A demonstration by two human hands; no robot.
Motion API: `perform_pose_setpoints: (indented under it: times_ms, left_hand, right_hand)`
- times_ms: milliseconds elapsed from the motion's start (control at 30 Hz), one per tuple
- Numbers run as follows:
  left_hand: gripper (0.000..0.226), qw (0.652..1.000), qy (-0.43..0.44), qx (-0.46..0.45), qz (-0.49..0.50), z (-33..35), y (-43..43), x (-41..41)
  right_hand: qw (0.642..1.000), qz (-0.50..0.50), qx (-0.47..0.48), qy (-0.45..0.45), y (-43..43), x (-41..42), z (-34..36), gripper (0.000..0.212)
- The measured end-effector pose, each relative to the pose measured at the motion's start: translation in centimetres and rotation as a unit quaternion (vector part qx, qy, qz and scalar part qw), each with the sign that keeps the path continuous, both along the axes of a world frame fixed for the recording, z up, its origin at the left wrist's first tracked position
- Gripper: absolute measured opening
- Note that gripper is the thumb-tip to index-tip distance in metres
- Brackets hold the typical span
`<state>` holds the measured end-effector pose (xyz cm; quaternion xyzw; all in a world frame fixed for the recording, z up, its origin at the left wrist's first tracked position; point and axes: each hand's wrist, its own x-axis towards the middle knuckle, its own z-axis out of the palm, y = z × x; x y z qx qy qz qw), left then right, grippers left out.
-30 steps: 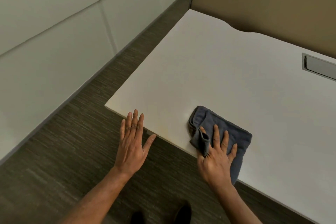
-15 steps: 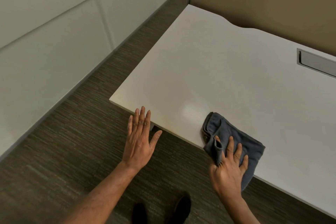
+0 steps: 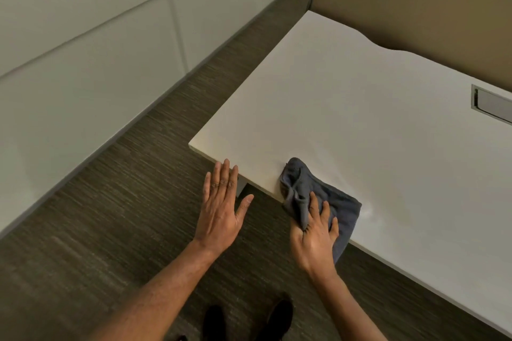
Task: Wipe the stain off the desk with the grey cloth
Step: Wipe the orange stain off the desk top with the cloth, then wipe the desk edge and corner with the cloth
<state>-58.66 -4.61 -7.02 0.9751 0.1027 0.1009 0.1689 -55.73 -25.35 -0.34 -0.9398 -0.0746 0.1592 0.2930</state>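
A crumpled grey cloth (image 3: pixel 342 206) lies on the near edge of the white desk (image 3: pixel 360 108), partly hanging over it. My right hand (image 3: pixel 315 241) presses flat on the cloth, with a fold pinched between the fingers. My left hand (image 3: pixel 221 207) hovers open with its fingers spread, just off the desk's near edge and left of the cloth, its fingertips at the rim. A faint damp sheen (image 3: pixel 370 213) shows on the desk right of the cloth. No distinct stain is visible.
A grey metal cable tray (image 3: pixel 493 104) is set into the desk at the right. A tan partition (image 3: pixel 415 3) backs the desk. White wall panels (image 3: pixel 83 50) run along the left, with striped carpet (image 3: pixel 124 216) between. My shoes (image 3: pixel 246 321) show at the bottom.
My right hand has slid the cloth along the near edge, right then back left toward the desk corner. The left hand stays open by the edge. The camera has shifted.
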Motion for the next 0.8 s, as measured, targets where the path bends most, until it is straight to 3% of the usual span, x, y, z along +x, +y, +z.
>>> perform_pose_setpoints:
  times_ms: [67, 133, 267, 367, 433, 533, 800]
  left_hand:
    - [0.079, 1.000, -0.001, -0.005, 0.011, -0.3, 0.5, -0.3]
    - [0.078, 1.000, -0.002, -0.003, 0.020, -0.8, 0.9, -0.7]
    - [0.077, 1.000, -0.010, 0.002, 0.025, -1.8, 1.2, -1.8]
    - [0.076, 0.999, -0.014, 0.004, 0.031, -2.2, 0.7, -2.3]
    - [0.076, 0.999, -0.015, 0.002, 0.039, -2.2, 0.3, -2.5]
    - [0.076, 0.998, -0.024, 0.002, 0.055, -2.1, -0.4, -2.8]
    - [0.073, 0.990, -0.053, 0.012, 0.129, -1.8, -4.2, -3.9]
  right_hand:
    - [0.982, -0.096, 0.129, 0.096, 0.4, 1.0, 1.2, 0.054]
    - [0.916, -0.229, 0.279, 0.174, 0.6, 1.7, 2.4, 0.045]
    - [0.773, -0.413, 0.453, 0.160, -0.2, 2.2, 3.7, 0.055]
    - [0.712, -0.465, 0.511, 0.126, -1.0, 2.1, 4.3, 0.043]
    - [0.701, -0.474, 0.523, 0.104, -1.7, 2.1, 4.7, 0.042]
    - [0.719, -0.459, 0.517, 0.074, -2.7, 2.2, 5.0, 0.051]
    - [0.765, -0.384, 0.511, 0.074, -5.2, 3.1, 4.3, 0.032]
